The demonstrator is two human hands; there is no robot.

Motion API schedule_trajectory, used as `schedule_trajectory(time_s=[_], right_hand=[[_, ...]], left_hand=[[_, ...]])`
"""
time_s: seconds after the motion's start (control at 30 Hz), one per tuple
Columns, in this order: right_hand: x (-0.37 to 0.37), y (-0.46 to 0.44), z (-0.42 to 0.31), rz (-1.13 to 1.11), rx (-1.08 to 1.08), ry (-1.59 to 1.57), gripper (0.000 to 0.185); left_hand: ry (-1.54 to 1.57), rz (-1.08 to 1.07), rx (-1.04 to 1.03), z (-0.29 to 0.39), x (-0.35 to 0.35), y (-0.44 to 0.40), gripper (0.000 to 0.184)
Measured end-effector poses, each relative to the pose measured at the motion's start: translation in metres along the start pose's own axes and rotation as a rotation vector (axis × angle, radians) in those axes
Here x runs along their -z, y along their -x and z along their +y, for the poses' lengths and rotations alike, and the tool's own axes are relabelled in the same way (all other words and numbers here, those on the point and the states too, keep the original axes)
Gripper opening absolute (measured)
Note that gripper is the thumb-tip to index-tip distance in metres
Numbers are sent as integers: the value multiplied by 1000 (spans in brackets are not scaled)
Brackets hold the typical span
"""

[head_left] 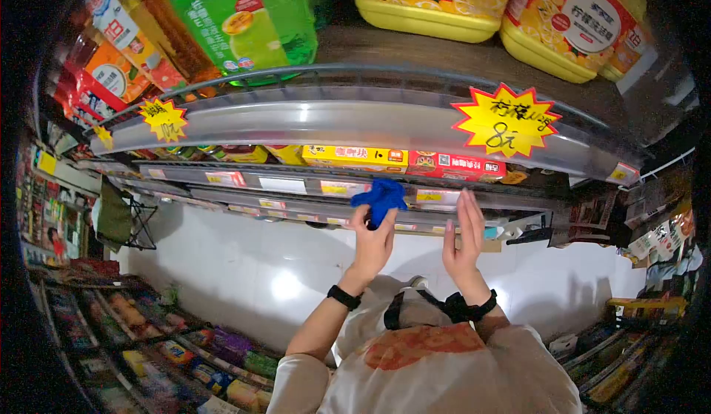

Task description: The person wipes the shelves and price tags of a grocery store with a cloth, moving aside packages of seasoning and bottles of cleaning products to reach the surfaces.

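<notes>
A crumpled blue cloth [382,201] is pinched in the fingers of my left hand [374,240], in front of the shelf edge with its price labels. To the right, my right hand [464,238] is raised with its fingers stretched out and nothing held, close to a shelf label strip [438,198]. Just beyond the hands, a yellow box [355,158] and a red box [457,167] lie side by side on a shelf. Both wrists wear black bands.
The upper shelf rail [311,121] curves across above my hands, with a yellow star price tag [503,120]. On that shelf stand a green bottle [241,25] and yellow containers [429,3]. A folding stool [115,214] stands at left; stocked shelves line both lower corners.
</notes>
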State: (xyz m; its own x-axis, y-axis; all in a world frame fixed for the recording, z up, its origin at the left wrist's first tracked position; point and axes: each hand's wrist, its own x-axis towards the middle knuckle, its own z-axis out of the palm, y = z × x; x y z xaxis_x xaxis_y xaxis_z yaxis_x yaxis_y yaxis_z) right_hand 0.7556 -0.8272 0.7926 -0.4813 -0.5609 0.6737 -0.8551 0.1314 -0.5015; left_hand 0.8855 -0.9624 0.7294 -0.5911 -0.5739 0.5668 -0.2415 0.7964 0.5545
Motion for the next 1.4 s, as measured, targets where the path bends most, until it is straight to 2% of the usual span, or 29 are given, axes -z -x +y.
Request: schedule_trajectory(time_s=[0.03,0.1,0.23,0.27,0.3,0.37,0.4,0.43,0.5,0.57,0.63,0.7,0.73,0.8,0.83,0.9,0.93,1.0,1.03,1.07,1.1,1.23,1.4], right_hand=[[-3,-3,1,-3,8,4,50],[-10,-7,1,-67,0,140,58],[-29,1,2,-96,-59,226,61],[-32,3,0,-107,-86,248,61],[-35,5,0,-105,-86,253,61],[-43,8,2,-78,-119,299,62],[-47,10,4,-65,-118,315,63],[-51,10,3,-64,-117,317,63],[-58,11,1,-23,-101,448,65],[-61,9,-5,2,-99,447,67],[-60,8,-5,22,-72,477,70],[-61,7,-6,25,-65,491,73],[-62,6,-8,27,-68,486,74],[-62,6,-11,26,-68,480,69],[-62,7,-11,24,-68,489,69],[-62,8,-10,29,-89,452,62],[-62,7,-11,26,-88,459,62],[-64,5,-15,44,-75,421,70],[-65,3,-17,46,-77,427,70],[-65,2,-19,43,-94,424,71],[-64,2,-21,38,-113,421,72],[-63,4,-16,26,-133,420,63],[-59,7,-10,17,-115,335,69]], left_hand=[[5,8,2,-9,7,-3,39],[205,-222,145,-30,27,-10,39],[143,-222,81,-83,59,-10,39],[-111,-158,-185,-108,65,-5,36],[-107,-157,-188,-125,71,-1,36],[-114,31,-18,-157,85,6,39],[-72,49,99,-174,95,8,46],[-70,49,99,-187,110,6,46],[181,109,560,-216,140,3,43],[-231,292,195,-272,155,21,41],[-239,309,285,-313,190,22,47],[-458,514,261,-325,227,4,60],[-453,511,265,-347,235,9,60],[-375,672,641,-390,237,19,68],[-368,668,644,-400,229,22,68],[-350,464,733,-421,206,32,72],[-463,345,603,-450,176,51,72],[-288,159,710,-413,132,54,68],[-327,194,657,-410,104,64,62],[345,459,866,-412,74,71,57],[-259,235,628,-384,68,77,54],[-139,130,510,-306,41,98,56],[85,-130,429,-248,0,97,57]])
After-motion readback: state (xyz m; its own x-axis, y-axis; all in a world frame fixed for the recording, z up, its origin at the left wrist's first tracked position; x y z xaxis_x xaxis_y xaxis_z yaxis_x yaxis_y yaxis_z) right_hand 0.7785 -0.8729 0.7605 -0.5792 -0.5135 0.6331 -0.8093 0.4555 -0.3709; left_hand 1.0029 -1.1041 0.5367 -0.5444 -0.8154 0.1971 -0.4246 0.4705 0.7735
